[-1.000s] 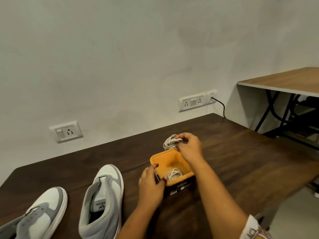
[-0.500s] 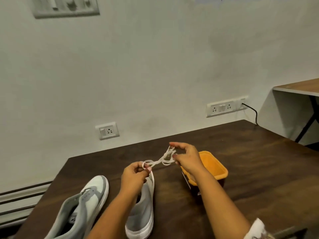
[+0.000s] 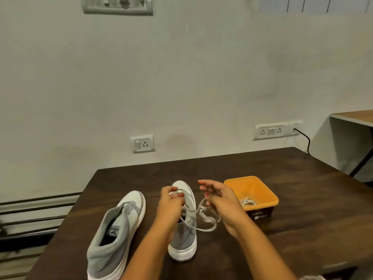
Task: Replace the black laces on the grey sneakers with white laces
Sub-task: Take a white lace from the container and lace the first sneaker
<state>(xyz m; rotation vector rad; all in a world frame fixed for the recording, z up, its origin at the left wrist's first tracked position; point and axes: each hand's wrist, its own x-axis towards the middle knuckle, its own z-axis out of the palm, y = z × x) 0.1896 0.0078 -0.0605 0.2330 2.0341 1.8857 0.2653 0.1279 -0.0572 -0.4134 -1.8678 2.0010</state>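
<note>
Two grey and white sneakers stand side by side on the dark table [image 3: 302, 229], toes away from me. The left sneaker [image 3: 119, 229] has no lace. My left hand [image 3: 171, 203] rests on top of the right sneaker [image 3: 185, 235] near its toe and pinches one end of a white lace [image 3: 203, 219]. The lace loops off the shoe's right side and up to my right hand [image 3: 220, 201], whose lower fingers hold it while the upper fingers are spread. A second white lace [image 3: 248, 202] lies coiled in the orange tub [image 3: 262, 190].
The orange tub stands just right of my right hand. Wall sockets [image 3: 142, 143] sit behind the table, and a black cable [image 3: 306, 140] drops behind its far right corner. A lighter desk [image 3: 355, 117] stands at the right edge. Black rails [image 3: 36, 207] run along the floor at left.
Both hands dropped from holding the lace in the air down to the right sneaker. The lace has loosened into hanging loops. The view shifted left and up from the tub.
</note>
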